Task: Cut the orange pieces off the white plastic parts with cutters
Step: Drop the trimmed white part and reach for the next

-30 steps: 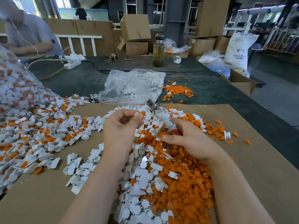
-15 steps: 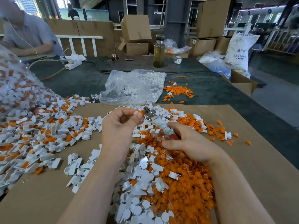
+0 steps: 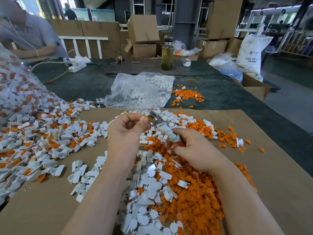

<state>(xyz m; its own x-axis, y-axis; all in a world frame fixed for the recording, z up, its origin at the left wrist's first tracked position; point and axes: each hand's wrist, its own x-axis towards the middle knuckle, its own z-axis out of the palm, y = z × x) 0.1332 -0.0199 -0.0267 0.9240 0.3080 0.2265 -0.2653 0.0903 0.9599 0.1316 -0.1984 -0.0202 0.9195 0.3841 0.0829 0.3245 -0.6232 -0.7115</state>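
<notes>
My left hand (image 3: pixel 126 131) pinches a small white plastic part (image 3: pixel 143 118) with an orange piece, held up to the metal jaws of the cutters (image 3: pixel 156 119). My right hand (image 3: pixel 196 150) grips the cutters by their tape-wrapped handles (image 3: pixel 171 137). Below both hands lies a heap of cut orange pieces (image 3: pixel 194 197) mixed with trimmed white parts (image 3: pixel 147 209). A large pile of white parts with orange pieces attached (image 3: pixel 39 136) spreads to the left on the brown cardboard sheet (image 3: pixel 279 175).
A clear bag of white parts (image 3: pixel 138 90) lies beyond the cardboard, with a small orange pile (image 3: pixel 188 96) beside it. A bottle (image 3: pixel 167 53), a power strip (image 3: pixel 77 65), boxes and sacks stand at the back. Another person (image 3: pixel 25 34) sits far left.
Both hands rose slightly and closed together; the cutter jaws now meet the part pinched in my left hand.
</notes>
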